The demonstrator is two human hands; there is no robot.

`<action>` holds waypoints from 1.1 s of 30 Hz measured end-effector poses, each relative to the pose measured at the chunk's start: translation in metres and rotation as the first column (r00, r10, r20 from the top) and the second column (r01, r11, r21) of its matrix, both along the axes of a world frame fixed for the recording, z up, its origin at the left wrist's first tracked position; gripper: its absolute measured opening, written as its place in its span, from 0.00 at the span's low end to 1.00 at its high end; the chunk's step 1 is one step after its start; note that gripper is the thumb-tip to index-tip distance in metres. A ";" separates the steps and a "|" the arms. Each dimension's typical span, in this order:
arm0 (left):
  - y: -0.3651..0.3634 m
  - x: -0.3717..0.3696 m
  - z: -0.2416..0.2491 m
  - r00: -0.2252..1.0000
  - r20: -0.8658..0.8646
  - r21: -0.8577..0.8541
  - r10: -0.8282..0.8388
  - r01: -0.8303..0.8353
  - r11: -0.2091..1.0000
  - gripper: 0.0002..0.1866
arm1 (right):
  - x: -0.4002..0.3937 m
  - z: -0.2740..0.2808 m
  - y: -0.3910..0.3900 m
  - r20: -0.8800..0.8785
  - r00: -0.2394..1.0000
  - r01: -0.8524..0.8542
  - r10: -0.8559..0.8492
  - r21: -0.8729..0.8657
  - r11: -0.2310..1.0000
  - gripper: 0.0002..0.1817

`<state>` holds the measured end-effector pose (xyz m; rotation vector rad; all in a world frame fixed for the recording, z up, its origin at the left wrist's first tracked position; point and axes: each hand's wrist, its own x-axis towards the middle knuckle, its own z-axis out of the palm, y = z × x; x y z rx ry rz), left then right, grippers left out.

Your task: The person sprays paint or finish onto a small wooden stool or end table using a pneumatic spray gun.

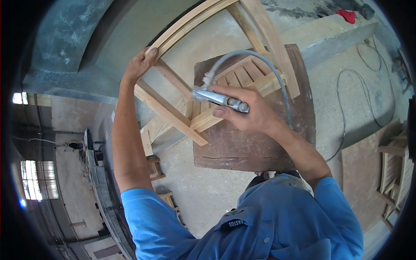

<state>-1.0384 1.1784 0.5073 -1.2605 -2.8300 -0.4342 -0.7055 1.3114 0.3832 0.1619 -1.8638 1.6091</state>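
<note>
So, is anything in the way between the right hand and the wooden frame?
The silver tool in the right hand overlaps the wooden frame in this view, and its grey hose arches across part of it. Nothing else visible stands between; the actual gap cannot be judged.

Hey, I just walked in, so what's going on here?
A person in a blue shirt is handling a slatted wooden frame over a brown board. The left hand grips the frame's edge. The right hand holds a metal tool with a grey hose, in front of the slats; whether it touches them is unclear.
</note>
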 end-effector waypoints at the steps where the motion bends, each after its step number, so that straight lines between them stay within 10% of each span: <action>1: -0.001 -0.004 -0.002 1.000 -0.028 -0.015 -0.009 0.008 1.000 0.36 | 0.002 0.007 0.001 0.001 1.000 0.001 -0.001 0.012 1.000 0.26; 10: -0.003 -0.019 -0.018 0.941 -0.337 -0.025 0.021 -0.032 0.999 0.37 | 0.086 -0.032 0.002 0.320 0.856 0.307 -0.405 0.316 0.898 0.26; 16: -0.007 -0.021 -0.026 0.892 -0.448 0.029 0.058 -0.050 0.998 0.34 | 0.103 0.002 0.005 0.078 0.658 0.676 -0.749 0.379 0.632 0.26; 28: -0.020 -0.035 -0.033 0.853 -0.522 0.050 0.028 -0.002 0.999 0.29 | 0.121 -0.009 -0.037 0.066 0.415 0.740 -0.908 0.555 0.379 0.26; 33: -0.031 -0.035 -0.031 0.835 -0.551 0.053 0.009 0.025 0.998 0.28 | 0.127 0.006 -0.095 0.277 0.670 0.544 -0.689 0.448 0.709 0.26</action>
